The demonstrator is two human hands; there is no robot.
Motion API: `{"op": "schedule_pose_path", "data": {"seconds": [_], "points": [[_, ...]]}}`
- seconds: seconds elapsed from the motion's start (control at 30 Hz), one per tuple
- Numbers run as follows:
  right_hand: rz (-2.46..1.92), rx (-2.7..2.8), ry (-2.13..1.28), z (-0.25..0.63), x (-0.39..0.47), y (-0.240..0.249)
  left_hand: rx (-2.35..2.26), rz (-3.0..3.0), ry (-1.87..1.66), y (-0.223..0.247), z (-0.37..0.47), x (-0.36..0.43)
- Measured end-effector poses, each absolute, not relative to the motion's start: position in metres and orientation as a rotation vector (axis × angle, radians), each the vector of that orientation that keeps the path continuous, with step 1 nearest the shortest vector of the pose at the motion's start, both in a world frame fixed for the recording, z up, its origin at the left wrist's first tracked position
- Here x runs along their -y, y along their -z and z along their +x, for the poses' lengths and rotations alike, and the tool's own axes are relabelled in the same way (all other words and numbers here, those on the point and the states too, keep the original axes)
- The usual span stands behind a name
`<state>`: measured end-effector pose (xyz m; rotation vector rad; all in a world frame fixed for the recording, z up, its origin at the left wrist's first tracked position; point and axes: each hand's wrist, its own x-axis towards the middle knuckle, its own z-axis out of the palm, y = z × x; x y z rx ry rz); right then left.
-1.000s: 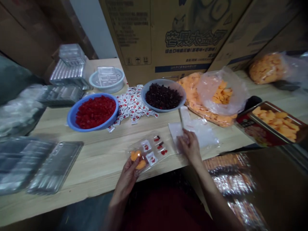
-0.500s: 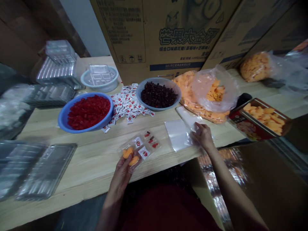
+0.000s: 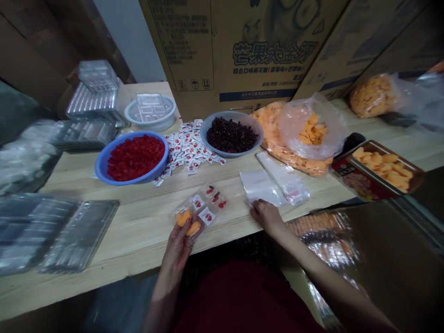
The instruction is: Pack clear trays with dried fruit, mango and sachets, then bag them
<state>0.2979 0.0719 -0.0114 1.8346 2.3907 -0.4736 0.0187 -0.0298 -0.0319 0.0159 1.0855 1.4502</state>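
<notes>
My left hand (image 3: 180,240) grips the near-left corner of a clear compartment tray (image 3: 203,206). The tray holds orange pieces, two small printed sachets, and red and dark pieces. My right hand (image 3: 267,215) is closed at the near-left edge of a stack of clear flat bags (image 3: 262,185); its fingertips are pressed together at the bag's edge. A second pile of clear bags (image 3: 282,178) lies just beyond, to the right. Printed sachets (image 3: 190,145) are heaped between a blue bowl of red pieces (image 3: 135,157) and a bowl of dark pieces (image 3: 231,135).
Stacked empty trays (image 3: 92,101) stand at the back left, others (image 3: 79,236) at the front left. A bag of orange pieces (image 3: 312,134) and a tin (image 3: 381,169) are on the right. Cardboard boxes (image 3: 243,60) line the back. An open carton (image 3: 388,249) is below right.
My right hand has moved left and nearer, from the right-hand bag pile to the near edge of the left one. My left hand still holds the tray. The view has shifted slightly.
</notes>
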Motion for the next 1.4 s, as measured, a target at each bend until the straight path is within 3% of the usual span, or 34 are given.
{"op": "schedule_pose_path", "data": {"seconds": [0.13, 0.3, 0.4, 0.7, 0.93, 1.17, 1.4], "points": [[1.843, -2.45, 0.614, 0.313, -0.092, 0.005, -1.092, -0.011, -1.466, 0.033, 0.018, 0.031], [2.047, -2.3, 0.319, 0.303, -0.109, 0.004, -1.074, -0.014, -1.465, 0.034, 0.018, 0.028], [1.987, -2.265, 0.37, 0.289, -0.114, 0.005, -1.051, 0.002, -1.474, 0.034, 0.019, 0.025], [1.911, -2.267, 0.802, 0.323, -0.154, 0.014, -1.069, -0.037, -1.474, 0.033, 0.019, 0.022], [1.914, -1.975, 2.096, 0.347, -0.152, 0.025, -1.019, -0.016, -1.45, 0.032, 0.031, 0.012], [2.004, -1.916, 2.196, 0.344, -0.143, 0.029, -1.021, -0.015, -1.433, 0.025, 0.05, 0.002], [2.2, -2.146, 2.083, 0.335, -0.131, 0.037, -1.048, 0.191, -1.447, 0.02, 0.096, -0.017]]}}
